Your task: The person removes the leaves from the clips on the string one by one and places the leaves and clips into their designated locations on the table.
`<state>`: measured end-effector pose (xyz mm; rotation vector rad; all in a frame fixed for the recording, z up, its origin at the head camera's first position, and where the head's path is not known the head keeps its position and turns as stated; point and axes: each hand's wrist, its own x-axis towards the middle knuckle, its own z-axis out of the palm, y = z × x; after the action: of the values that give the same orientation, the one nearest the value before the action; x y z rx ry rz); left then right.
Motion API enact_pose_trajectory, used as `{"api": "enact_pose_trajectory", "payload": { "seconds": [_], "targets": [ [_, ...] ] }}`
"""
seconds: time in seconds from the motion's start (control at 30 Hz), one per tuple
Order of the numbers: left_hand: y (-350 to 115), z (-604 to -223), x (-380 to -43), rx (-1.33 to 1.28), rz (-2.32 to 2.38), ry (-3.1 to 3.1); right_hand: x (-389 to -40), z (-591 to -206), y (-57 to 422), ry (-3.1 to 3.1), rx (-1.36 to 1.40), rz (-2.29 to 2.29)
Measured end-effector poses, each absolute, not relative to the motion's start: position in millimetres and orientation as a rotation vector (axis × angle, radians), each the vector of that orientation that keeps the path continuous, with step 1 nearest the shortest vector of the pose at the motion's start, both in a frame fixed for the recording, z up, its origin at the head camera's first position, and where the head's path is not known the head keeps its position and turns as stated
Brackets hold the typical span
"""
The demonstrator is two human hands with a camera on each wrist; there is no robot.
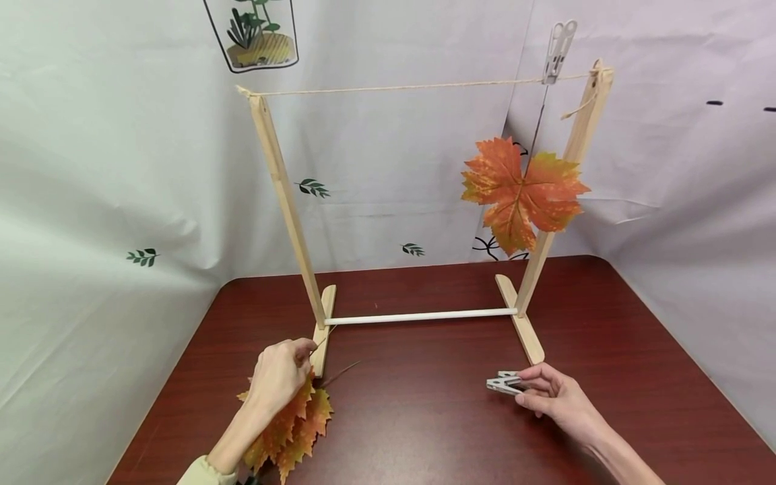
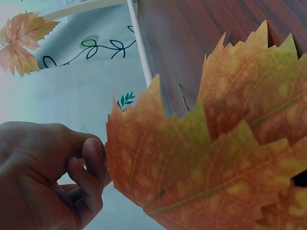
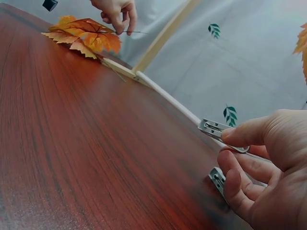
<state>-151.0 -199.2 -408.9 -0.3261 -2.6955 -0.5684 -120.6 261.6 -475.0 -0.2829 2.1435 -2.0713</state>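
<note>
Here, the stem (image 3: pixel 138 32) of a leaf (image 2: pixel 168 177) is pinched by the curled left hand (image 1: pixel 279 374), near other leaves (image 1: pixel 312 428) at the table's (image 1: pixel 424 417) left, partly hidden by the arm (image 1: pixel 240 434). A peg (image 3: pixel 208 128) is gripped by the curled right hand (image 1: pixel 560 404); whether a second peg (image 3: pixel 218 180) is held too cannot be told. Plants (image 1: pixel 251 28) are held in a printed jar (image 1: pixel 264 68), cut off above.

Jagged orange leaves (image 1: pixel 303 428) overlapping, left; grey clothespin (image 3: pixel 210 126) pinched, right.

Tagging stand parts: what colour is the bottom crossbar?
White; the crossbar shows best in the head view.
</note>
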Motion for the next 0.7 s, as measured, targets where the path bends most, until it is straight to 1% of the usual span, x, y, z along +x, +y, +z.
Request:
{"api": "enact_pose_trajectory", "payload": {
  "seconds": [0.2,0.4,0.7],
  "targets": [
    [-199.5,-412.0,-151.0,-0.325,-0.582,-2.703,-119.8,-476.6,263.1,2.157,-0.304,-2.068],
    [-200.4,-415.5,-151.6,-0.344,-0.596,-2.698,-118.7,-478.3,262.3,2.2,-0.222,-2.011],
    [-199.4,-418.4,-150.9,-0.348,-0.623,-2.72,-118.4,-483.6,264.4,2.196,-0.273,-2.04]
  ]
}}
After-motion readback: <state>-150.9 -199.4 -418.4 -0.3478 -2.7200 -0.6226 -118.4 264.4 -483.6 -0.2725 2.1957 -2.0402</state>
